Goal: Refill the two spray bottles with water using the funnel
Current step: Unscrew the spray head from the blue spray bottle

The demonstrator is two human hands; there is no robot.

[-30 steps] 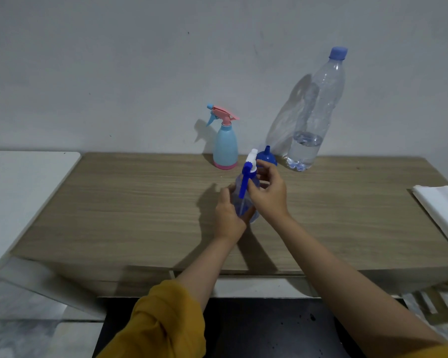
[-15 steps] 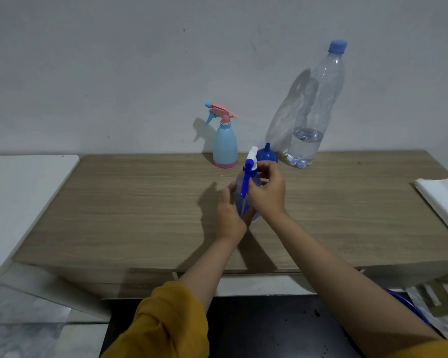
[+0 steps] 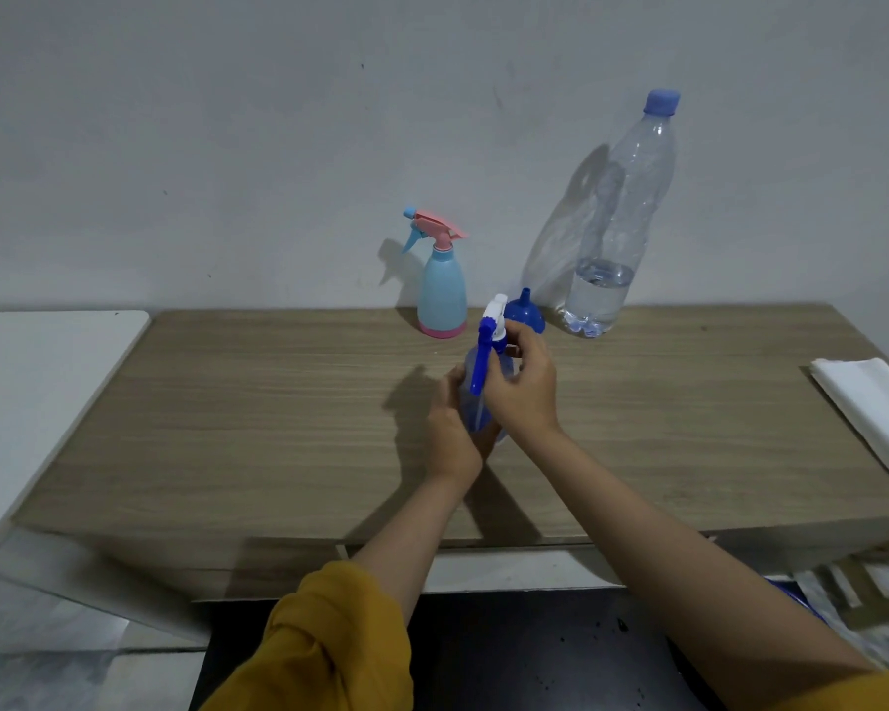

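Both hands (left hand [image 3: 450,428], right hand [image 3: 522,384]) closed around the blue spray bottle [image 3: 478,407].

Mustard-yellow sleeves [image 3: 329,644] pushed up, forearms bare.

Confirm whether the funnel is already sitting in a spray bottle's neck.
No. The funnel rests upside down on the table, behind the hands.

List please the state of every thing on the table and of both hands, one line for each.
blue spray bottle: upright, spray head on, held by both hands
left hand: wrapped around the bottle's body
right hand: fingers at the bottle's neck
pink and blue spray bottle: upright, spray head on, untouched
funnel: upside down, spout up
water bottle: upright, capped, a little water left
white cloth: folded, lying flat
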